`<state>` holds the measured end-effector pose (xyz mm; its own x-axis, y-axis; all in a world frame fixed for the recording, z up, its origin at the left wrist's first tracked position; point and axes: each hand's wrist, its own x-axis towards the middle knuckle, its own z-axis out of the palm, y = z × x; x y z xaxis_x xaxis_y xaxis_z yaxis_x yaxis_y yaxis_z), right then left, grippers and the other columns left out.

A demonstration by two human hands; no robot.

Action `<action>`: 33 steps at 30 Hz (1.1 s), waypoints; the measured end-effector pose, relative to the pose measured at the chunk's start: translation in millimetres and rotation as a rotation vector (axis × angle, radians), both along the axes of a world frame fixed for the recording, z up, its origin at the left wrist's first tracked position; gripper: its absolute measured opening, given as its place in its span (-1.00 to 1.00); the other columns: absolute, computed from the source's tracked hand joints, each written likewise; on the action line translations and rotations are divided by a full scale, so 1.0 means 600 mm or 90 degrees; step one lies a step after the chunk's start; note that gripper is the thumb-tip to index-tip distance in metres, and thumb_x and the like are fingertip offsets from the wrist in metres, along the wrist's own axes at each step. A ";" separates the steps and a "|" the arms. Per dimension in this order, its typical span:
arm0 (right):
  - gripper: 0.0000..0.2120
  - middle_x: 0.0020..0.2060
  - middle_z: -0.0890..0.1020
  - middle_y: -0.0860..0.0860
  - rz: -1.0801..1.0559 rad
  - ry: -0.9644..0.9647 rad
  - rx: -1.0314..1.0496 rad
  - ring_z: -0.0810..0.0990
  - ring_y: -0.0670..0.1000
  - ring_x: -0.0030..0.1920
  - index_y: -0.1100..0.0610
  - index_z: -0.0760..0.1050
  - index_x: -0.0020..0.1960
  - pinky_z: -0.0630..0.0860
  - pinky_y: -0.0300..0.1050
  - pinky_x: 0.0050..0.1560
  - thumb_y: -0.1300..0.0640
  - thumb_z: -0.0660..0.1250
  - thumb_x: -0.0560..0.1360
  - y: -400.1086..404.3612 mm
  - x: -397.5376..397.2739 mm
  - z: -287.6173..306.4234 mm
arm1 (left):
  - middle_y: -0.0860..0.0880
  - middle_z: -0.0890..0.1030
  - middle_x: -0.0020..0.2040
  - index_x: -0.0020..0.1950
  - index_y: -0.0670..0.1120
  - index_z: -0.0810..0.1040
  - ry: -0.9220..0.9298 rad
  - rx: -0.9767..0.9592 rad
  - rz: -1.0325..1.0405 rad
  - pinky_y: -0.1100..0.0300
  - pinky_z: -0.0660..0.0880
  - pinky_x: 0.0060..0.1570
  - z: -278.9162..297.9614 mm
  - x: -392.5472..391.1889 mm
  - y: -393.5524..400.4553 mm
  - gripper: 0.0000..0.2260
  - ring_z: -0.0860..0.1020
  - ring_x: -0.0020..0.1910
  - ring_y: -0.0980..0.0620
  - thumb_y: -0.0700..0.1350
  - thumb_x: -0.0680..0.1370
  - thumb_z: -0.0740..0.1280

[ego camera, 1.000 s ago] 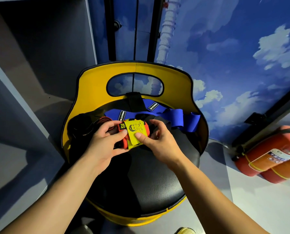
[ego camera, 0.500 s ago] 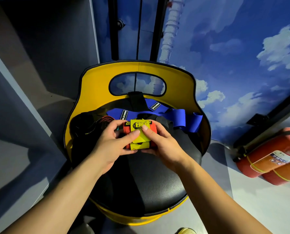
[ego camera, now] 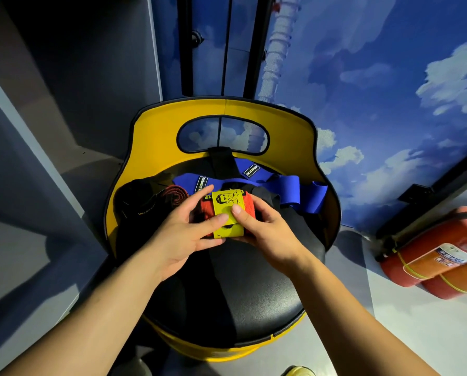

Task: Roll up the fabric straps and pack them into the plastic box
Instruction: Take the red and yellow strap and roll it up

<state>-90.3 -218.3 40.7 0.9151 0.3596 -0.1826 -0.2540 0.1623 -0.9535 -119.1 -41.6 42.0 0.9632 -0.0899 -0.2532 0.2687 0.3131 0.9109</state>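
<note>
A rolled orange strap (ego camera: 207,208) with a yellow printed tab sits between both hands above the black seat of a yellow chair (ego camera: 224,280). My left hand (ego camera: 184,234) grips its left side, thumb pressing the yellow tab. My right hand (ego camera: 265,229) grips the right side, its thumb also on the tab. Behind lie loose blue straps (ego camera: 286,185), a rolled dark orange-edged strap (ego camera: 174,196) and a black strap bundle (ego camera: 137,202). No plastic box is in view.
The chair's yellow backrest (ego camera: 156,137) curves round the rear of the seat. Two red fire extinguishers (ego camera: 438,253) lie on the floor at right. A grey cabinet (ego camera: 64,104) stands at left, a blue sky-painted wall behind.
The yellow tab has been wrapped down over the orange roll, and both thumbs now press on it. The roll has shifted slightly toward me.
</note>
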 end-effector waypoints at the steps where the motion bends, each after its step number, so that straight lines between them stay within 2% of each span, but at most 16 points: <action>1: -0.55 0.17 0.68 0.11 -0.007 -0.005 0.002 0.68 0.14 0.14 0.13 0.50 0.35 0.64 0.04 0.09 0.08 0.43 0.49 0.000 0.001 -0.001 | 0.00 0.61 0.27 0.44 0.15 0.45 -0.002 -0.001 -0.010 -0.10 0.63 0.06 0.000 0.000 0.001 -0.31 0.68 0.13 -0.09 -0.17 0.34 0.51; 5: -0.59 0.07 0.71 0.11 -0.043 -0.032 -0.016 0.72 0.14 0.03 0.15 0.54 0.30 0.67 0.01 -0.03 0.07 0.43 0.48 0.006 -0.002 -0.004 | -0.08 0.62 0.25 0.38 0.05 0.51 0.007 0.006 0.026 -0.10 0.66 -0.02 -0.004 0.001 0.000 -0.39 0.69 0.06 -0.14 -0.19 0.33 0.50; 8: -0.58 0.09 0.71 0.10 -0.063 -0.034 -0.017 0.71 0.14 0.06 0.14 0.52 0.32 0.67 0.01 -0.01 0.07 0.44 0.49 0.010 -0.004 -0.006 | -0.10 0.64 0.22 0.36 0.02 0.53 0.005 -0.002 0.050 -0.09 0.66 -0.05 -0.007 0.001 -0.004 -0.41 0.70 0.05 -0.14 -0.18 0.34 0.50; 10: -0.50 0.13 0.69 0.03 -0.070 -0.039 -0.021 0.69 0.09 0.12 0.07 0.48 0.37 0.66 0.02 0.05 0.03 0.47 0.47 0.011 -0.003 -0.011 | -0.10 0.64 0.22 0.37 0.00 0.52 0.004 -0.038 0.068 -0.06 0.66 -0.06 -0.010 0.003 -0.010 -0.44 0.69 0.08 -0.13 -0.19 0.36 0.48; 12: -0.36 0.16 0.67 -0.03 -0.072 -0.025 -0.014 0.68 0.01 0.13 -0.01 0.37 0.43 0.64 -0.08 0.02 0.06 0.53 0.42 0.012 -0.001 -0.019 | -0.10 0.64 0.24 0.38 -0.03 0.49 0.015 -0.106 0.105 -0.05 0.65 -0.05 -0.014 0.008 -0.013 -0.46 0.67 0.13 -0.12 -0.19 0.41 0.45; 14: -0.19 0.20 0.66 0.04 -0.062 -0.006 -0.019 0.68 -0.01 0.13 0.03 0.24 0.52 0.59 -0.17 0.00 0.15 0.58 0.39 0.011 -0.001 -0.028 | -0.13 0.62 0.27 0.40 -0.04 0.46 0.046 -0.194 0.130 -0.09 0.65 -0.03 -0.016 0.011 -0.013 -0.50 0.64 0.19 -0.13 -0.17 0.45 0.42; 15: -0.18 0.20 0.66 0.09 -0.055 -0.006 -0.026 0.68 0.00 0.11 0.10 0.23 0.52 0.58 -0.19 -0.01 0.19 0.58 0.39 0.010 -0.004 -0.030 | -0.14 0.62 0.27 0.40 -0.04 0.46 0.063 -0.230 0.119 -0.12 0.64 -0.01 -0.017 0.011 -0.011 -0.52 0.63 0.21 -0.14 -0.15 0.48 0.40; 17: -0.43 0.13 0.69 0.14 -0.045 -0.042 -0.037 0.70 0.03 0.04 0.25 0.42 0.37 0.57 -0.22 -0.03 0.31 0.54 0.42 0.006 -0.009 -0.029 | -0.16 0.63 0.26 0.38 -0.01 0.48 0.090 -0.241 0.062 -0.21 0.59 0.10 -0.017 0.006 -0.005 -0.59 0.62 0.23 -0.18 -0.11 0.52 0.36; 19: -0.64 0.05 0.72 0.15 -0.026 -0.053 -0.023 0.71 0.07 0.02 0.28 0.54 0.21 0.59 -0.20 0.00 0.38 0.48 0.43 0.000 -0.012 -0.026 | -0.12 0.66 0.23 0.33 0.05 0.52 0.094 -0.152 0.019 -0.28 0.52 0.19 -0.023 0.001 0.003 -0.66 0.61 0.22 -0.20 -0.05 0.55 0.34; 22: -0.55 0.06 0.70 0.18 -0.035 -0.070 -0.067 0.69 0.16 0.05 0.27 0.52 0.20 0.62 -0.04 0.11 0.31 0.58 0.37 -0.009 -0.010 -0.039 | 0.01 0.68 0.18 0.23 0.12 0.59 0.053 0.048 0.037 -0.18 0.43 0.32 -0.045 0.001 0.009 -0.79 0.60 0.23 -0.08 -0.06 0.61 0.30; 23: -0.51 0.05 0.68 0.15 -0.045 -0.083 -0.106 0.69 0.11 -0.01 0.22 0.51 0.19 0.62 -0.03 0.10 0.28 0.61 0.33 -0.010 -0.010 -0.045 | 0.05 0.67 0.17 0.20 0.13 0.59 0.027 0.097 0.053 -0.10 0.42 0.34 -0.057 0.001 0.012 -0.78 0.58 0.25 -0.03 -0.13 0.64 0.28; 25: -0.46 -0.02 0.63 0.03 -0.051 -0.122 -0.210 0.61 -0.12 -0.21 0.13 0.47 0.16 0.59 -0.16 -0.05 0.30 0.64 0.29 -0.013 -0.009 -0.062 | 0.11 0.65 0.19 0.23 0.14 0.60 -0.026 0.202 0.078 0.00 0.45 0.35 -0.090 0.000 0.017 -0.69 0.57 0.27 0.07 -0.24 0.64 0.27; 28: -0.38 -0.06 0.62 -0.05 -0.027 -0.177 -0.364 0.54 -0.21 -0.31 0.11 0.42 0.12 0.52 -0.29 -0.19 0.18 0.70 0.21 -0.014 -0.015 -0.084 | 0.12 0.65 0.22 0.31 0.12 0.60 -0.027 0.301 0.063 0.07 0.57 0.20 -0.138 -0.007 0.023 -0.67 0.60 0.22 0.10 -0.23 0.63 0.30; 31: -0.30 -0.04 0.64 -0.06 -0.019 -0.185 -0.459 0.61 -0.14 -0.16 0.12 0.41 0.12 0.51 -0.36 -0.16 0.04 0.73 0.15 -0.011 -0.023 -0.116 | 0.08 0.68 0.15 0.27 0.05 0.63 -0.003 0.345 0.091 0.21 0.60 -0.03 -0.162 -0.014 0.023 -0.70 0.66 0.08 0.06 -0.25 0.62 0.32; 33: -0.29 -0.07 0.63 -0.08 -0.027 -0.172 -0.488 0.59 -0.16 -0.15 0.12 0.38 0.10 0.47 -0.38 -0.18 0.01 0.73 0.13 -0.007 -0.026 -0.136 | 0.08 0.69 0.10 0.24 0.05 0.65 0.010 0.360 0.085 0.23 0.58 0.01 -0.172 -0.016 0.021 -0.70 0.66 0.04 0.09 -0.26 0.59 0.36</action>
